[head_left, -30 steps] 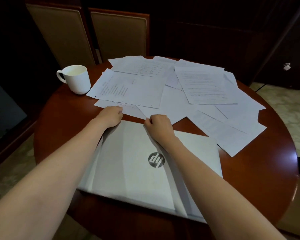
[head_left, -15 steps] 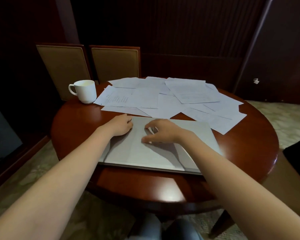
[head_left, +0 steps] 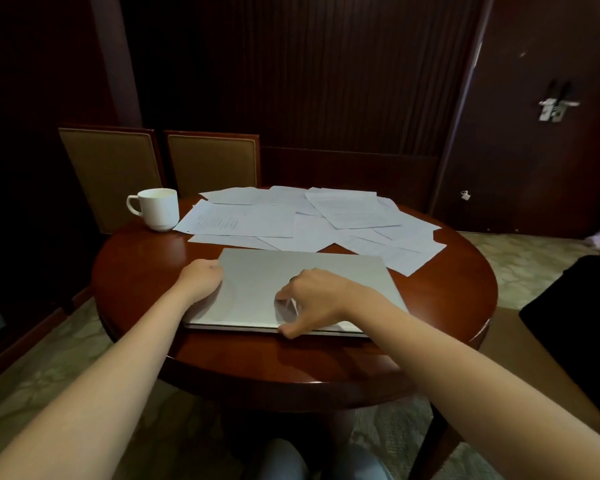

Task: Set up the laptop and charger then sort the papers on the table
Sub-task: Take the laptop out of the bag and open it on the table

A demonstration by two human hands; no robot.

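Laptop (head_left: 291, 282) lay closed, silver lid up, flat on the round wooden table (head_left: 447, 299), toward its 6 o'clock side. Left hand (head_left: 201, 278) was at the lid's 9 o'clock edge, fingers curled against it. Right hand (head_left: 312, 299) was on the lid near 6 o'clock, fingers arched down on top and thumb hooked at the front lip. Papers (head_left: 309, 220) were spread loose and overlapping at 12 o'clock, just past the laptop. White mug (head_left: 158, 209) stood at 10 o'clock beside them. Two chairs (head_left: 212, 161) stood behind at 11 o'clock.
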